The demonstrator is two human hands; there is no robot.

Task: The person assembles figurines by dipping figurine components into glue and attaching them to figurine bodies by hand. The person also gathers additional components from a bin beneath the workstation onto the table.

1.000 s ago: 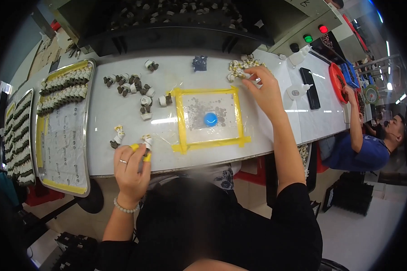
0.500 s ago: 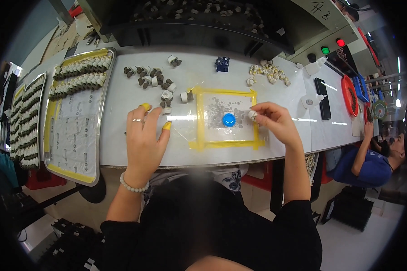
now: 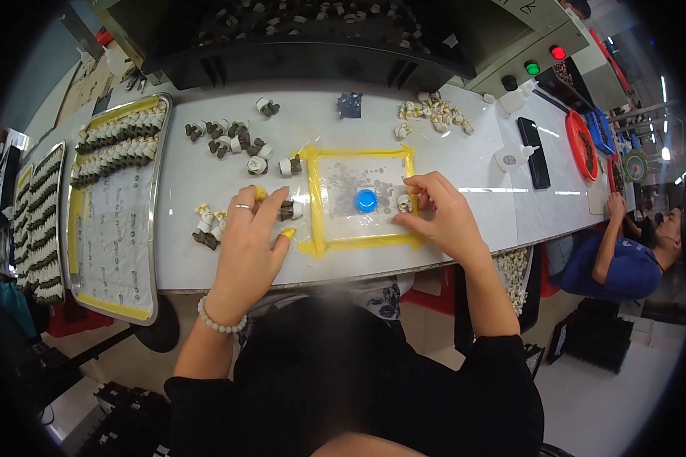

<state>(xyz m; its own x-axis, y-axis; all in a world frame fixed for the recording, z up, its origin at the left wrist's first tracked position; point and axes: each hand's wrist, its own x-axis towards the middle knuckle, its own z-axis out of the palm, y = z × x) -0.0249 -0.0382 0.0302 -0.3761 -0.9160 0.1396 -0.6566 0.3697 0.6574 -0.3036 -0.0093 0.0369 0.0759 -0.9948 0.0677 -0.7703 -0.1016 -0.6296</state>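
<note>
My left hand (image 3: pixel 250 247) wears yellow finger covers on a fingertip and the thumb. Its fingers curl around a small dark-and-white figurine part (image 3: pixel 292 210), left of a yellow-taped square (image 3: pixel 312 206). Between the thumb and fingertips of my right hand (image 3: pixel 446 221) is a small white figurine part (image 3: pixel 404 203), over the square's right side. A round blue cap or pot (image 3: pixel 366 200) sits inside the square, amid grey smudges. Several dark-and-white parts (image 3: pixel 236 141) lie beyond my left hand. Small joined figurines (image 3: pixel 207 223) lie beside it, partly hidden.
At left are metal trays (image 3: pixel 154 251) with rows of figurines. White-and-yellow parts (image 3: pixel 438 114) lie farther back, near a dark blue packet (image 3: pixel 350 106). White squeeze bottles (image 3: pixel 513 158) and a black phone (image 3: pixel 533 152) are at right. A black-fronted machine (image 3: pixel 305 68) spans the back; a co-worker (image 3: pixel 625 263) sits at right.
My left hand has moved right and nearer to me, bringing the dark-and-white part along. My right hand has lowered slightly with its white part. The whole view has shifted a little.
</note>
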